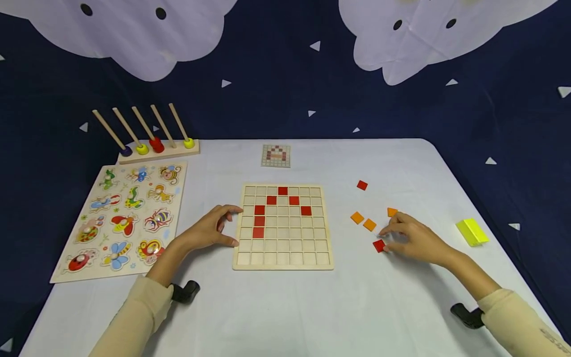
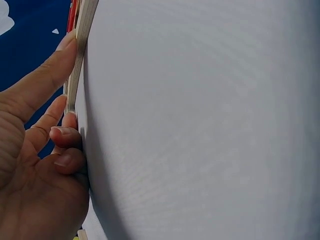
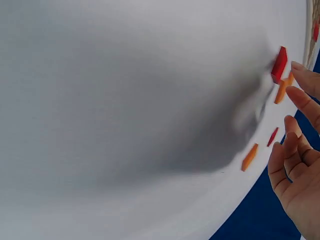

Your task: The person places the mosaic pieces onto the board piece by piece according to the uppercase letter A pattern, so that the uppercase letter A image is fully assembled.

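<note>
A wooden grid board [image 1: 283,270] lies in the middle of the table with several red square tiles [image 1: 259,221] in its upper cells. My left hand [image 1: 207,229] rests at the board's left side, thumb and index fingertip touching its edge; the left wrist view shows the other fingers bent loosely beside it. Over to the right, my right hand [image 1: 415,239] hovers low, thumb and index finger spread around a loose red tile [image 1: 379,246] and holding nothing. Orange tiles [image 1: 369,224] lie just left of its fingers, and another orange tile [image 1: 392,212] is partly behind them.
A small pattern card [image 1: 276,156] lies behind the board. Another red tile [image 1: 362,185] is farther back right. At left are an insect puzzle board [image 1: 100,248] and a peg stand with rings [image 1: 160,154]. A yellow block [image 1: 472,232] sits near the right edge.
</note>
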The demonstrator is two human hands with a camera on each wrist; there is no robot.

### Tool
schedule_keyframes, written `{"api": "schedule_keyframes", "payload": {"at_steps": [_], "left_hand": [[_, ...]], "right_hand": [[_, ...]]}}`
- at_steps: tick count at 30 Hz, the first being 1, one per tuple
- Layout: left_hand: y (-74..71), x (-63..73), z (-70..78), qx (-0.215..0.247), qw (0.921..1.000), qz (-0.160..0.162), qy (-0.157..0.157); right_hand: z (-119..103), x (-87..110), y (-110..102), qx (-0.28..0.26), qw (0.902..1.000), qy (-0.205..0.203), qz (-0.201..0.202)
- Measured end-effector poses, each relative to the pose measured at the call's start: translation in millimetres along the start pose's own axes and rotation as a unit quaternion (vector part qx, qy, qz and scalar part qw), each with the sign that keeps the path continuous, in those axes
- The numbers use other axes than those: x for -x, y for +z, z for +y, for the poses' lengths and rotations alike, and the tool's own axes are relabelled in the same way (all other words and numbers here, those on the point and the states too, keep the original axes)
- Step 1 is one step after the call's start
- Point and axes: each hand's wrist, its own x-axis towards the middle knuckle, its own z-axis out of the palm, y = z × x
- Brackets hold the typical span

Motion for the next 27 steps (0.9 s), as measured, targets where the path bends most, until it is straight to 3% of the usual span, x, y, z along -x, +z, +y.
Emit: {"api": "schedule_keyframes", "payload": {"at_steps": [6,15,23,27], "left_hand": [[-0.2,0.5,-1.6,-0.007,1.0000,0.003,0.000],[1.6,-3.2,-3.7,-0.012,0.9999,0.005,-0.004],[0.3,-3.9,-3.1,-0.007,0.9999,0.001,-0.010],[1.1,-3.4,-3.6,-0.007,0.9998,0.001,-0.016]], "right_hand": [[1.9,5.8,8.1,0.021,0.9994,-0.023,0.012],[-4.0,-3.2,15.9,0.054,0.9969,-0.047,0.033],[-18.3,-24.1,21.9,0.025,0.9979,-0.048,0.035],[-30.9,-39.6,28.3,0.011,0.9969,-0.068,0.037]]}}
